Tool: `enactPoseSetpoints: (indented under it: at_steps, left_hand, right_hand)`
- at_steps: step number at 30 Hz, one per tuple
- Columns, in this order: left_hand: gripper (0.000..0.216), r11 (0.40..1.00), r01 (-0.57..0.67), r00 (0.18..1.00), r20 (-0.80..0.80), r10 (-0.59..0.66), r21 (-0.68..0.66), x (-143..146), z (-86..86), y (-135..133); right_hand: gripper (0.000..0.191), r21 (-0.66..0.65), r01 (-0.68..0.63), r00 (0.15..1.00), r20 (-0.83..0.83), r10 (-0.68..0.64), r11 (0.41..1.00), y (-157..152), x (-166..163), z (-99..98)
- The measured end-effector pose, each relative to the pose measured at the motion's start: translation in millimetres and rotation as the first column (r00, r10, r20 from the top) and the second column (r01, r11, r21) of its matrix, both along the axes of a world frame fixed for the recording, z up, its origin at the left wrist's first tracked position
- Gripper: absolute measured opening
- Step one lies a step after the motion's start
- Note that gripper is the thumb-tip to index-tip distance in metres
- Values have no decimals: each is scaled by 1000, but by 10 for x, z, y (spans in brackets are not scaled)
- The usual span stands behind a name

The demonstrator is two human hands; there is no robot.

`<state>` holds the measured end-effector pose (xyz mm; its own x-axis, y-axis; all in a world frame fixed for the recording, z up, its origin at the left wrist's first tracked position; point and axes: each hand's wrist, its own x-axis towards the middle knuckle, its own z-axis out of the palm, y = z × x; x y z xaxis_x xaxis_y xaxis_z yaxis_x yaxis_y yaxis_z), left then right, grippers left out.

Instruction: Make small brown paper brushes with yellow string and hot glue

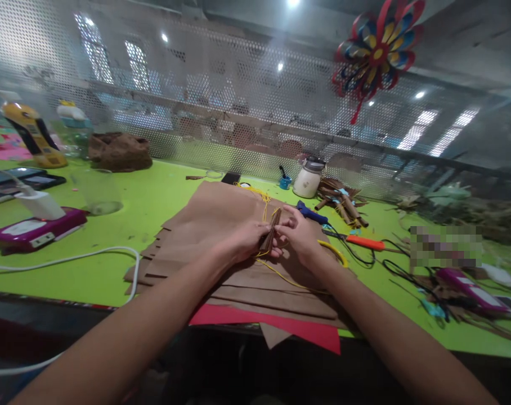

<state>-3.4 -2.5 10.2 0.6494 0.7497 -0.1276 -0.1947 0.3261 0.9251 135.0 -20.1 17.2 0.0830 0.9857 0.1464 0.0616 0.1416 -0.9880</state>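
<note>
Over a stack of brown paper sheets (222,214), my left hand (249,241) is closed around a slim brown folded strip (271,229), held tilted. My right hand (300,233) meets it from the right, with bent fingers against the strip and the index finger raised. Thin yellow string (287,277) runs by the strip and trails right across the sheets; whether the right fingers pinch it too is hard to see. More yellow string (261,195) lies loose beyond the hands. Red paper (318,332) sticks out under the stack at the table's front edge.
A blue glue gun (312,214), an orange-handled tool (365,242) and yellow scissor-like handles (337,252) lie right. Behind stand a white jar (308,180) and brown rolls (346,202). Left are a purple power strip (38,230), a clear cup (99,194) and a white cable (112,250).
</note>
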Motion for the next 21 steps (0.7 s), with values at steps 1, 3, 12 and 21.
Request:
enactPoseSetpoints:
  at_steps: [1,3,12,21]
  left_hand:
    - [23,1000,0,1000,-2,0,-3,1,-6,5]
    - [24,1000,-4,1000,2,4,-10,3,-18,14]
    - [25,1000,6,1000,14,-6,15,3,-17,18]
    - [23,997,-30,999,-12,31,73,11,-36,10]
  right_hand:
    - [68,-3,-2,1000,-10,2,1000,-4,1,-6]
    - [68,-4,-12,1000,-24,12,1000,-15,5,-13]
    - [69,16,-27,997,-73,28,1000,-82,2,-16]
    - [76,143,11,995,97,-25,990,-56,-21,-145]
